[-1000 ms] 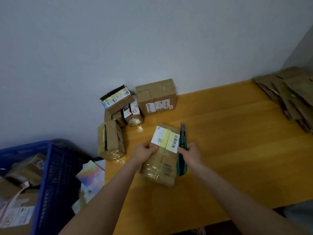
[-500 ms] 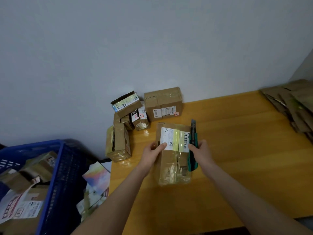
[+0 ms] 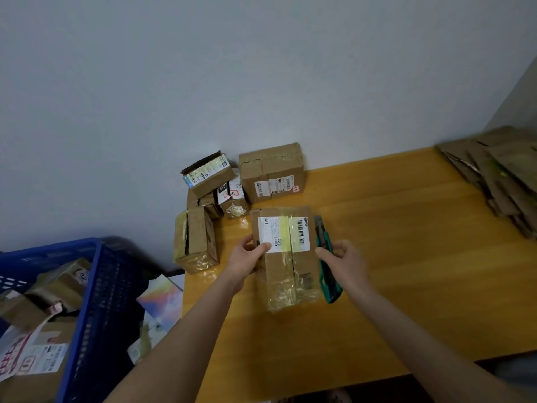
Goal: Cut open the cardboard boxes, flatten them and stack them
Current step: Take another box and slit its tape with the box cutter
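since a second ago the taped box (image 3: pixel 286 260) has turned square to the person. left hand (image 3: pixel 249 258) fingers clamp its left edge; right hand (image 3: pixel 345 264) fingers close on the green utility knife (image 3: pixel 327 258) beside it, so cutting looks next. shipping label (image 3: pixel 283 234) reads "wu". flattened cardboard stack (image 3: pixel 502 175) lies on the table (image 3: pixel 406 271), far right.

Taped box (image 3: pixel 286 274) mid-table (image 3: pixel 406 286); box cluster (image 3: pixel 232 193) behind; flattened stack (image 3: pixel 499 175) far right; crate (image 3: pixel 96 301) left.
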Motion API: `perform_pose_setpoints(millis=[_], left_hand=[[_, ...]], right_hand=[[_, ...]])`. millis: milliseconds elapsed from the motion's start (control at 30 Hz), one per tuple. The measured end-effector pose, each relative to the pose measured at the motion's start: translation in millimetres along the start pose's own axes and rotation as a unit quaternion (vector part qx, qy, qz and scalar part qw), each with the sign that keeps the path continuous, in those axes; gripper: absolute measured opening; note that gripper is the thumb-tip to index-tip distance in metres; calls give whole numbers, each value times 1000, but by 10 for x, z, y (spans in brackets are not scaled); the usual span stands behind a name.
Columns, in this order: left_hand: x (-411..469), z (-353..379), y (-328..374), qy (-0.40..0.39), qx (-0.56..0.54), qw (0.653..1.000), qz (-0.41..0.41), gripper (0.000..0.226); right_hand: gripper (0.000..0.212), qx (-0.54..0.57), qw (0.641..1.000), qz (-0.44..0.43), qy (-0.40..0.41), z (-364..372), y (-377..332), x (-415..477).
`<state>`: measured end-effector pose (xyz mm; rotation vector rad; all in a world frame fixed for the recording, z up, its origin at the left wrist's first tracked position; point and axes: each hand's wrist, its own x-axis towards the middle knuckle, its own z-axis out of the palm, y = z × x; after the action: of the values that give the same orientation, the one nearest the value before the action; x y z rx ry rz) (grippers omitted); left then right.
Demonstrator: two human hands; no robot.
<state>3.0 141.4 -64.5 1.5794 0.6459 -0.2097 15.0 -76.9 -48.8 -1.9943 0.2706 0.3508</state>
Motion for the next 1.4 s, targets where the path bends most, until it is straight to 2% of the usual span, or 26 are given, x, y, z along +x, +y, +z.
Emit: perform_pose_setpoints(millis=[200,300,400,800,1133,1400], left_hand=[[50,42,12,-2,34,999,7,58],[54,84,33,-6,55,998,14,57],[64,119,30,4,64,998,17,58],[64,126,21,22,61,998,14,55],[68,180,139,23,68,997,38,59],[43,210,168,19,101,993,60,50]], right_hand=[[53,-166,980,-102,-47,4,-20,-254],[59,-313,931,-182,-34,-3,-159,-275],[53,-393,896,-208,-18,-17,-256,-248],[57,-445,870,-213,13,-8,-207,-207],[57,-450,865,-221,3,-53,-330,-144],[55,-466,859,-211,-19,-19,-378,-141]])
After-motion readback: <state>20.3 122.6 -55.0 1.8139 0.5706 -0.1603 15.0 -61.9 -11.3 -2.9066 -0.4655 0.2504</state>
